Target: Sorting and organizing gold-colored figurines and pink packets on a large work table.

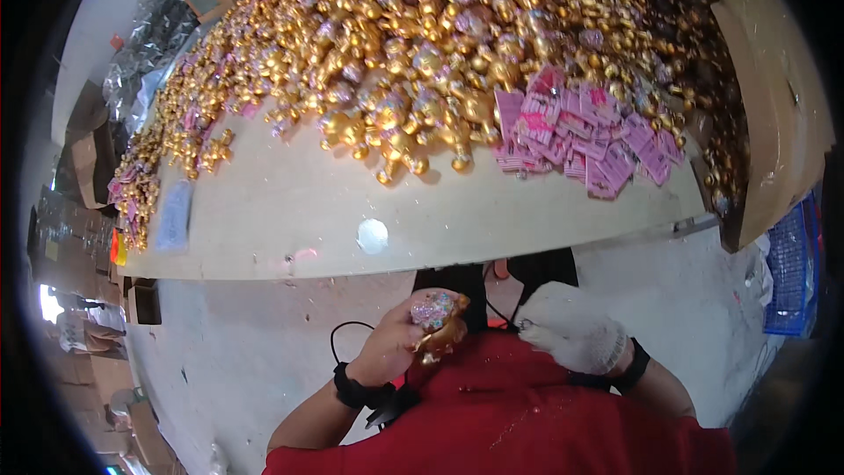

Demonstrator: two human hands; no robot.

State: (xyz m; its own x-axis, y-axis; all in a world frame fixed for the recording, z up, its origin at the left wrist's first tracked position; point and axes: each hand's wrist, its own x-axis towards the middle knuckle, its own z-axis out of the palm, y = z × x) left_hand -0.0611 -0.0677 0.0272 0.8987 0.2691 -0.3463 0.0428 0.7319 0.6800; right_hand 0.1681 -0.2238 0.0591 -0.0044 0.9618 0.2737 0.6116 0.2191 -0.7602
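My bare left hand (393, 345) holds a small gold figurine (441, 327) with a glittery pink top close to my chest. My right hand (571, 327) wears a white knit glove and sits just right of the figurine, fingers curled near it; what it pinches is too small to tell. A big heap of similar gold figurines (422, 44) covers the far part of the pale table (290, 211). A pile of pink tags (580, 132) lies at the heap's right front.
A blue crate (791, 273) stands on the floor at right beside a cardboard wall (782, 105). Cardboard boxes (88, 158) and plastic bags crowd the left side. A white round spot (373, 235) and a bluish packet (175, 215) lie on the table.
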